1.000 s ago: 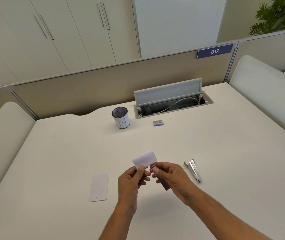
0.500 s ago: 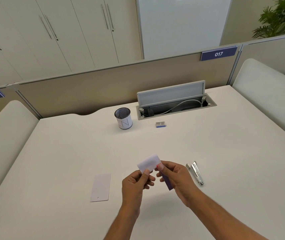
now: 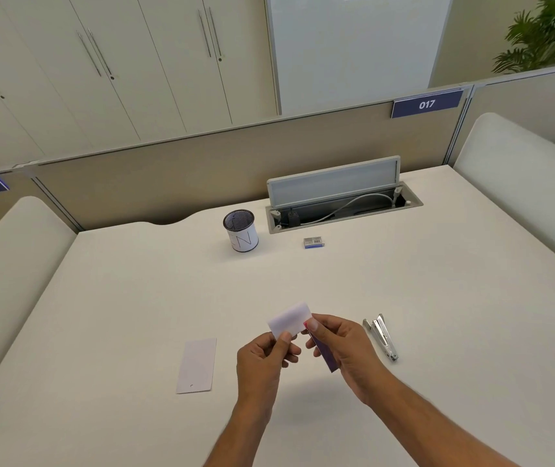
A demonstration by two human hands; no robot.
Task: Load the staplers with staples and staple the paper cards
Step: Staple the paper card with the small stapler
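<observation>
Head view: both hands were raised over the near-middle of the white surface (image 3: 404, 281); left hand (image 3: 262, 358) pinched the lower edge of a small white paper card (image 3: 289, 319) betw. thumb & fingers, card tilted up and blurred; right hand (image 3: 343, 348) was closed around a dark purple stapler (image 3: 324, 355) w/ a reddish tip, the tip touching the card's right edge by the thumb; whether the card sat inside the stapler's mouth I couldn't tell. A second card (image 3: 196, 365) lay flat on the surface to the left of the hands, a small hole near its lower end; a metal stapler (image 3: 382, 337) lay just right of the right hand, not touching it; a small staple box (image 3: 313, 242) sat further back, near the open cable tray (image 3: 340, 203); a mesh pen cup (image 3: 240, 230) stood left of the tray.
</observation>
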